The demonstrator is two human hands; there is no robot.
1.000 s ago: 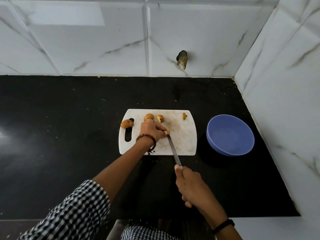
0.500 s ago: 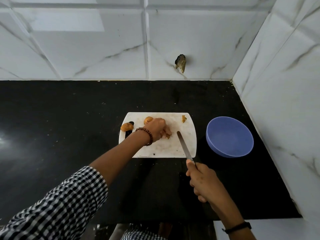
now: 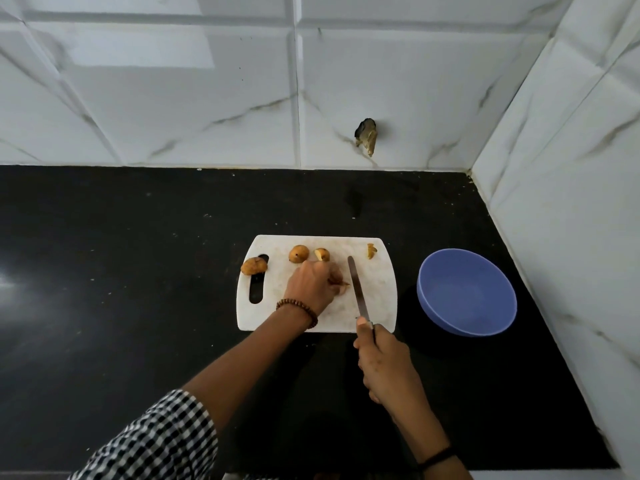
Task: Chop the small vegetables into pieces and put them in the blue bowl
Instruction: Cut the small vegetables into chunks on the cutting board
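A white cutting board lies on the black counter. On it sit a whole brown vegetable, a cut half and a small scrap at the far right corner. Another whole one rests at the board's left edge by the handle slot. My left hand presses on a vegetable piece that is mostly hidden under the fingers. My right hand grips a knife, its blade lying just right of that piece. The empty blue bowl stands right of the board.
White marble-tiled walls close in behind and on the right, meeting in a corner beyond the bowl. A chipped hole marks the back wall. The black counter stretches wide to the left of the board.
The knife came off the piece, swung out to the right, then moved back beside my left hand. My left hand shifted its hold on the piece, uncovering the cut half behind it.
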